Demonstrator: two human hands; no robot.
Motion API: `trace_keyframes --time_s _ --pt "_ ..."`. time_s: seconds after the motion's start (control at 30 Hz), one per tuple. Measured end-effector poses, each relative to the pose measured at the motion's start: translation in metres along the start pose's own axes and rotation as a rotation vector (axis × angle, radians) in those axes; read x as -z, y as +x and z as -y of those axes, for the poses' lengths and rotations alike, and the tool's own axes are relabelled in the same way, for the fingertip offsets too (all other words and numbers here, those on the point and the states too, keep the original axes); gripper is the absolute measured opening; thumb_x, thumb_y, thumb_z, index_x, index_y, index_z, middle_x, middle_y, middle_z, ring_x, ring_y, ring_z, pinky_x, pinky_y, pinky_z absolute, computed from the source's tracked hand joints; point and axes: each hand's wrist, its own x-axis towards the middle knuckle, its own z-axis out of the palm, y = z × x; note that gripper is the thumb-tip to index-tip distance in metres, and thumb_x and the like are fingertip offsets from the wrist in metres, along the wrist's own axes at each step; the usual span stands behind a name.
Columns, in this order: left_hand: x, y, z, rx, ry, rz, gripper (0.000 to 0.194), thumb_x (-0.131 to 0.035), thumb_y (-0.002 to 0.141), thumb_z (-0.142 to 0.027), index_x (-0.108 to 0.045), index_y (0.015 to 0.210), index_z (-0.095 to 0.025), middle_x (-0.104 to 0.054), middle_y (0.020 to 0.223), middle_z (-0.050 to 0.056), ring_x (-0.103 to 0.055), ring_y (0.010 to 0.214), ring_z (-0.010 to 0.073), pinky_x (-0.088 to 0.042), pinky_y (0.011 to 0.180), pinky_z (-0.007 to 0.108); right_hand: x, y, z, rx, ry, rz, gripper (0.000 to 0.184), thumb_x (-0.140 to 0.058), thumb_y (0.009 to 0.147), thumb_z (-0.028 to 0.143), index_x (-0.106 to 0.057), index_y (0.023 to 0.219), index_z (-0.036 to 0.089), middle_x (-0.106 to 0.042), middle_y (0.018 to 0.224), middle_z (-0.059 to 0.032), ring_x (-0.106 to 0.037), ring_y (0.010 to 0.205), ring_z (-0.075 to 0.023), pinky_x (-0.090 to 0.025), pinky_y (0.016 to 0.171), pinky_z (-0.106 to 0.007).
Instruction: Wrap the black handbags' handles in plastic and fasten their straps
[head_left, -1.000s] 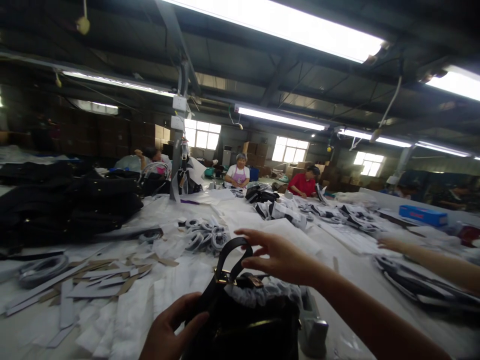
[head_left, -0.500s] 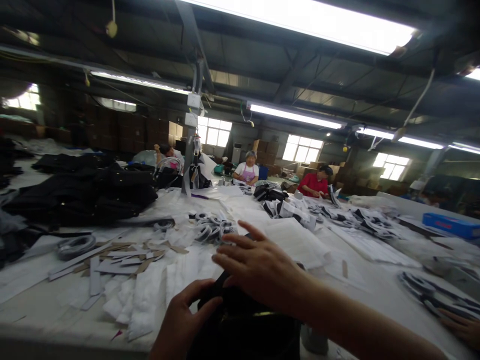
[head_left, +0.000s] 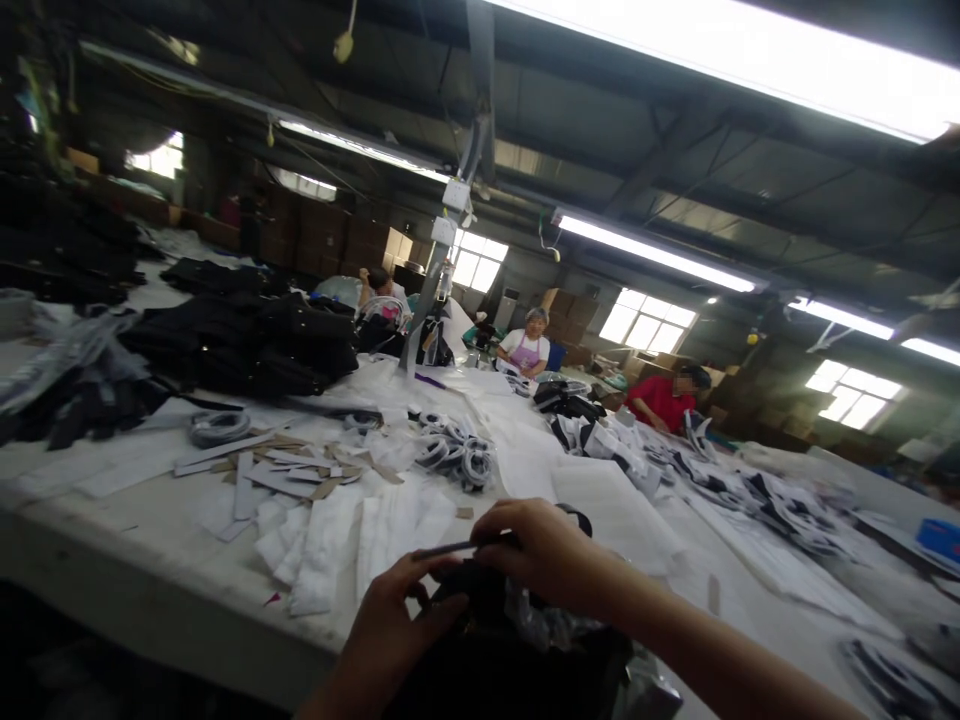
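A black fabric item, seemingly a bag point(head_left: 495, 670), is upright at the bottom centre, close to me. My left hand point(head_left: 397, 620) grips its upper left edge, thumb on the near side and fingers behind. My right hand point(head_left: 544, 555) is over the top with its fingers curled down, pinching a thin grey strip point(head_left: 446, 549) that reaches across to my left fingers. Crumpled clear plastic point(head_left: 551, 625) lies below my right wrist. A dark loop point(head_left: 576, 518) shows behind that hand. The bag's lower part is dark and runs out of view.
White foam sheets point(head_left: 322, 560), grey and brown strips point(head_left: 292, 470) and coiled bands point(head_left: 457, 450) lie on the white table point(head_left: 150, 500). Black bags point(head_left: 247, 340) are piled left. A post point(head_left: 431, 310) rises beyond. Co-workers, one in red point(head_left: 664, 400), sit across the table.
My right hand has gone from spread fingers over the bag to curled fingers on the grey strip. The plastic now shows under it. The view has turned left and tilted.
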Motion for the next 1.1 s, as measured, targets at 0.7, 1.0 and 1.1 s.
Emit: trace_keyframes --time_s 0.7,1.0,1.1 --pt "-0.006 -0.005 0.017 0.110 -0.091 -0.098 0.035 -0.077 0.071 -0.042 -0.072 0.101 -0.023 -0.075 0.093 0.003 -0.064 0.071 0.0189 -0.052 0.065 0.027 0.020 0.015 0.011 0.026 0.219 0.077 0.018 -0.060 0.087 0.034 -0.069 0.089 0.018 -0.062 0.073 0.0012 -0.052 0.065 -0.0116 -0.038 0.060 -0.022" --pt "-0.009 -0.007 0.015 0.026 -0.132 -0.194 0.041 -0.082 0.068 -0.035 -0.071 0.107 -0.027 -0.079 0.093 0.001 -0.069 0.080 0.0198 -0.056 0.072 0.026 0.005 0.009 0.017 -0.053 -0.113 0.142 0.016 -0.060 0.077 0.024 -0.074 0.080 0.016 -0.070 0.073 -0.0026 -0.055 0.059 -0.0109 -0.034 0.053 -0.021" --pt "-0.010 -0.005 0.016 -0.074 -0.121 -0.204 0.041 -0.083 0.068 -0.033 -0.072 0.108 -0.031 -0.079 0.095 -0.001 -0.071 0.084 0.0199 -0.057 0.076 0.026 0.003 0.011 0.018 -0.101 -0.133 0.146 0.018 -0.058 0.077 0.024 -0.074 0.076 0.016 -0.071 0.068 -0.0031 -0.054 0.056 -0.0108 -0.032 0.050 -0.021"
